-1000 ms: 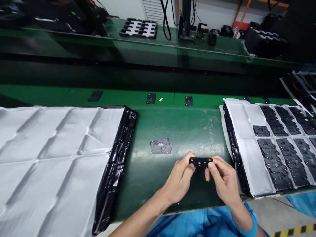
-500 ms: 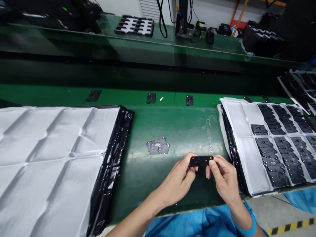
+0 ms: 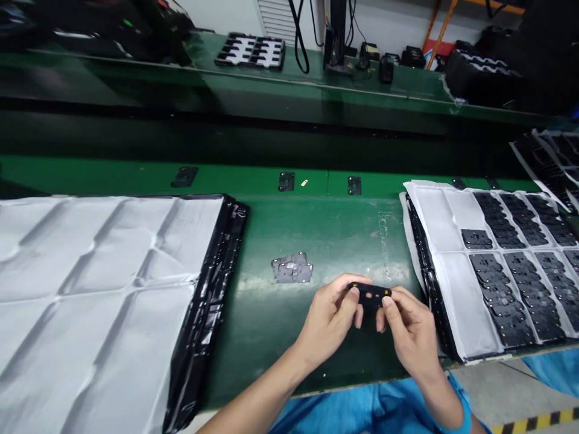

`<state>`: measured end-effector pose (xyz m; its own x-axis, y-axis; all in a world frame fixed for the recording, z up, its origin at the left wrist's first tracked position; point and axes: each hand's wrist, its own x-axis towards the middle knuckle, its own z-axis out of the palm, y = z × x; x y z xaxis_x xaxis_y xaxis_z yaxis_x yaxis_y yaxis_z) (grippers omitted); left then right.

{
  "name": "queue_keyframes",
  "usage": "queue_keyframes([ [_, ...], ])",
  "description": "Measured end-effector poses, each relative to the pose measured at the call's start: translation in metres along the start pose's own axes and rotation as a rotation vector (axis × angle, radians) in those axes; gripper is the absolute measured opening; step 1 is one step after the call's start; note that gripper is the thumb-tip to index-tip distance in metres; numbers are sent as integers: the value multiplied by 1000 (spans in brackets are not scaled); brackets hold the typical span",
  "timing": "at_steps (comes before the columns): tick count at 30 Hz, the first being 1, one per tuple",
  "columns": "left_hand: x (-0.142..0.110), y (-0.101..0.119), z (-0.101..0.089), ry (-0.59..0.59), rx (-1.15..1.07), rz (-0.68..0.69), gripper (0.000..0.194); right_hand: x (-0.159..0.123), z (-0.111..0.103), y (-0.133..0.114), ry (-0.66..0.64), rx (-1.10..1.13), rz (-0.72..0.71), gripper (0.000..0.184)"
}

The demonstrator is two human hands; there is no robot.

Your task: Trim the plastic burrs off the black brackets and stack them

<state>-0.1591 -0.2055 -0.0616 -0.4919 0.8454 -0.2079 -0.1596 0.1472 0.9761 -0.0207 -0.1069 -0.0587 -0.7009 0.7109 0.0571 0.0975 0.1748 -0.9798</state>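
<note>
Between my two hands is a small flat black plastic part (image 3: 371, 294) with gold-coloured spots near its ends and small openings in the middle. My left hand (image 3: 332, 316) pinches its left end, thumb on the near face. The right end is pinched by my right hand (image 3: 409, 322), also with the thumb in front. To the left of my hands, a few similar black parts (image 3: 293, 269) lie overlapping on the green table (image 3: 266, 337). On the right, a white-lined tray (image 3: 456, 301) holds rows of these parts in its compartments.
A stack of black trays topped by a white sheet (image 3: 108, 253) fills the left side. Along a moving-belt-like green strip (image 3: 235, 178) lie single black parts (image 3: 286, 181) and a small pale piece (image 3: 304, 182). A black-and-white tray (image 3: 251, 51) rests on the back shelf.
The held part has tilted so more of its face and openings show. My left thumb has moved up onto its face. Parts on the green strip appear slightly farther right.
</note>
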Motion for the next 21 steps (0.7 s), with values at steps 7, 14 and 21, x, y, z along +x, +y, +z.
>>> queue_keyframes([
  [7, -4, 0, -5, -103, -41, 49, 40, -1, -1, 2, -6, 5, 22, 35],
  [14, -6, 2, -5, -109, -61, 47, 39, -1, 1, 3, 1, -1, 34, 37],
  [21, -4, -5, -3, -60, -84, -15, 47, -3, 2, 3, -6, 2, 31, 33],
])
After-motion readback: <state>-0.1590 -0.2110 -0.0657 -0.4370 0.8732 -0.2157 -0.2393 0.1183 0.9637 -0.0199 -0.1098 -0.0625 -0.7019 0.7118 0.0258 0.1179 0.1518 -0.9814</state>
